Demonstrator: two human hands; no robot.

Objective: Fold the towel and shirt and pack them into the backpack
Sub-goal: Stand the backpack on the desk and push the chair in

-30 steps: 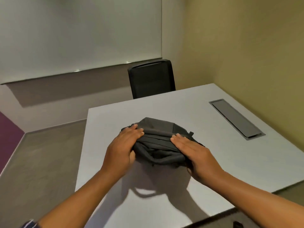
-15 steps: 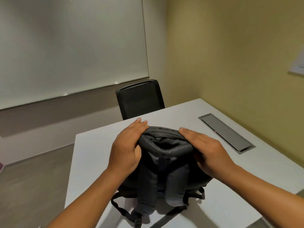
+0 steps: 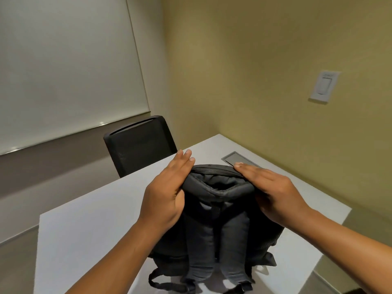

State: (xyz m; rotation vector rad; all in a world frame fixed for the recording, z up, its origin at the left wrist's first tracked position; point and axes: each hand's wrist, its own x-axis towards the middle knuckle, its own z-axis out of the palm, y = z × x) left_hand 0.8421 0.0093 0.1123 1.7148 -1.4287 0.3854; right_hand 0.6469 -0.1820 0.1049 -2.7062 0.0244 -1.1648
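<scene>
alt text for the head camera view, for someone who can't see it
A black backpack stands upright on a white table, straps facing the camera, its top steadied between the left hand and right hand, fingers straight. A black chair sits behind the table.

I see my left hand (image 3: pixel 163 196) and right hand (image 3: pixel 275 194) bare, with short fingernails (image 3: pixel 192 159); behind each wrist, the left forearm (image 3: pixel 110 257) and right forearm (image 3: pixel 343 236) are bare to the frame's edge.
</scene>
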